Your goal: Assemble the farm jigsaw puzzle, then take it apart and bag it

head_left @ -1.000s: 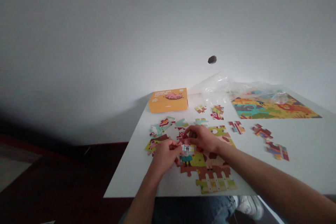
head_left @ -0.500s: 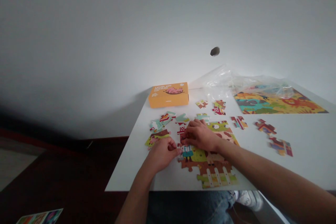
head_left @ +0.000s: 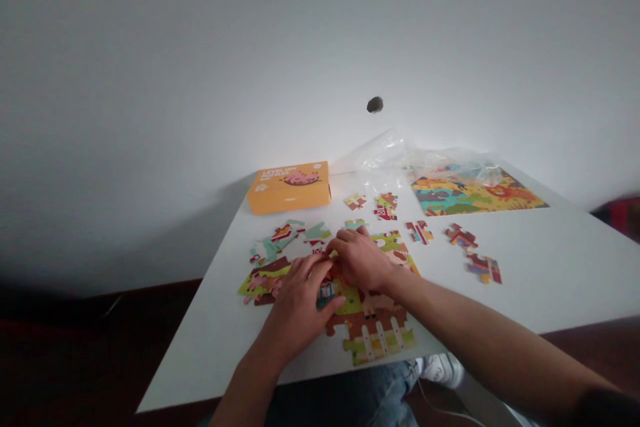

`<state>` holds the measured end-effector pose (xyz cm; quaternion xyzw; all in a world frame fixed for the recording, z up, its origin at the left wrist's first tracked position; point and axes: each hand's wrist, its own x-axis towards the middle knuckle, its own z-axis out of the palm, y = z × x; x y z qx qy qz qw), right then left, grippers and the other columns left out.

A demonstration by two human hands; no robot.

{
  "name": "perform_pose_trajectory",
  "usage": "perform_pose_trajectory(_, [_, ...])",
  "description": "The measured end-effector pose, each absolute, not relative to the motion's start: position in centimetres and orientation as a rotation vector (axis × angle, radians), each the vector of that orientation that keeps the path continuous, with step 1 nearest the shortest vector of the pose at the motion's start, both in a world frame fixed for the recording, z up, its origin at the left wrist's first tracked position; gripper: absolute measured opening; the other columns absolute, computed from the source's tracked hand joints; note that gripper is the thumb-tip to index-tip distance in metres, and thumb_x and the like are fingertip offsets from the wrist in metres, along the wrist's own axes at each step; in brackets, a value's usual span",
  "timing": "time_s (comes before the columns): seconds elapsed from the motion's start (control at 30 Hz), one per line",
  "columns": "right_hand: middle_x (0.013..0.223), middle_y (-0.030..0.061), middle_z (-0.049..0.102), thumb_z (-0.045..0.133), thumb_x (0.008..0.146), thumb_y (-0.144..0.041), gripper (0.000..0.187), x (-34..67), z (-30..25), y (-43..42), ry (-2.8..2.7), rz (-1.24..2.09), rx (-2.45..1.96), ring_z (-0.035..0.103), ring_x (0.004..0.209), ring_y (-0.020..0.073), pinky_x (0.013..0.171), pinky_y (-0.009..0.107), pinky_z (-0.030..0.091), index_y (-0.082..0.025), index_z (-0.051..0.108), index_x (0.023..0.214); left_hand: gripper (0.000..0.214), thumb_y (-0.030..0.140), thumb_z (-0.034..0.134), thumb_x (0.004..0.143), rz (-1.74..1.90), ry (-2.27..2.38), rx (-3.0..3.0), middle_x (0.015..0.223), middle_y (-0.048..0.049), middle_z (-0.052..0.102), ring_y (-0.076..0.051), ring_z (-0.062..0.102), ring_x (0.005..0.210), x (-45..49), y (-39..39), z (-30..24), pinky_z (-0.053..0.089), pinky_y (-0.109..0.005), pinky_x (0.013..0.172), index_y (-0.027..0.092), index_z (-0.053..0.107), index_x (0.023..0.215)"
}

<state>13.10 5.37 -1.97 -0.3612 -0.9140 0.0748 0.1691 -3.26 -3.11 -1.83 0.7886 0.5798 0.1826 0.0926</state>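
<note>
A partly joined farm jigsaw (head_left: 373, 330) lies on the white table (head_left: 550, 267) in front of me. My left hand (head_left: 300, 303) lies flat on its left part, fingers stretched out over the pieces. My right hand (head_left: 357, 257) rests beside it, palm down, fingers curled and pressing on the pieces at the puzzle's upper middle. Whether a loose piece lies under either hand is hidden. A joined cluster with a pig and brown ground (head_left: 260, 277) sits just left of my left hand.
Several loose pieces (head_left: 483, 267) lie scattered to the right and behind. An orange puzzle box (head_left: 290, 185) stands at the table's back left. A finished colourful puzzle (head_left: 475, 192) with a clear plastic bag (head_left: 395, 160) over it lies at the back right. White wall behind.
My left hand went from a pinch at the puzzle's edge to lying flat on the pieces. My right hand stayed pressing on the puzzle. The camera swung rightward.
</note>
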Motion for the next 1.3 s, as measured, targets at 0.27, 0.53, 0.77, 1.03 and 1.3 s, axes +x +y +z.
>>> perform_pose_trajectory(0.27, [0.119, 0.0109, 0.06, 0.07, 0.072, -0.024, 0.052, 27.3, 0.1, 10.6, -2.473, 0.249, -1.647, 0.054, 0.11, 0.03, 0.09, 0.039, 0.038, -0.021, 0.058, 0.122, 0.072, 0.049, 0.063, 0.079, 0.214, 1.593, 2.363, 0.154, -0.0009, 0.031, -0.031, 0.026, 0.139, -2.4, -2.7, -3.0, 0.026, -0.053, 0.11, 0.03, 0.038, 0.143])
perform_pose_trajectory(0.53, [0.105, 0.0084, 0.064, 0.075, 0.062, -0.032, 0.056, 30.9, -1.6, 11.2, -2.514, 0.526, -1.644, 0.059, 0.093, 0.0247, 0.077, 0.033, 0.042, -0.022, 0.061, 0.115, 0.074, 0.047, 0.063, 0.079, 0.175, 1.534, 2.319, 0.156, 0.0011, 0.023, -0.028, 0.019, 0.143, -2.7, -2.8, -2.3, 0.021, -0.046, 0.116, 0.029, 0.035, 0.145])
perform_pose_trajectory(0.77, [0.056, 0.0011, 0.056, 0.053, 0.083, -0.04, 0.03, 29.7, -1.0, 11.5, -2.25, 0.402, -1.546, 0.047, 0.053, 0.0128, 0.052, 0.025, 0.029, -0.018, 0.063, 0.065, 0.076, 0.048, 0.055, 0.085, 0.171, 1.421, 2.317, 0.159, -0.0006, 0.011, -0.027, 0.006, 0.146, -1.1, -4.2, -2.3, 0.014, -0.049, 0.118, 0.028, 0.02, 0.15])
perform_pose_trajectory(1.03, [0.066, 0.0021, 0.066, 0.06, 0.081, -0.032, 0.016, 19.5, 0.3, 8.6, -2.078, 0.852, -1.231, 0.054, 0.057, 0.0126, 0.053, 0.023, 0.035, -0.017, 0.066, 0.079, 0.031, 0.039, 0.062, 0.083, 0.777, 1.626, 2.145, 0.127, -0.0081, 0.06, -0.024, 0.052, 0.119, -0.2, -3.1, -2.6, 0.041, -0.041, 0.103, 0.021, 0.065, 0.109])
perform_pose_trajectory(1.3, [0.074, 0.0017, 0.069, 0.064, 0.08, -0.031, 0.018, 14.7, -3.3, 8.2, -2.186, 0.971, -1.069, 0.057, 0.066, 0.0132, 0.062, 0.023, 0.041, -0.017, 0.071, 0.089, 0.034, 0.03, 0.056, 0.086, 1.106, 1.899, 1.624, 0.1, -0.0065, 0.071, -0.018, 0.065, 0.08, -3.5, 0.4, -3.5, 0.052, -0.032, 0.076, 0.019, 0.061, 0.118])
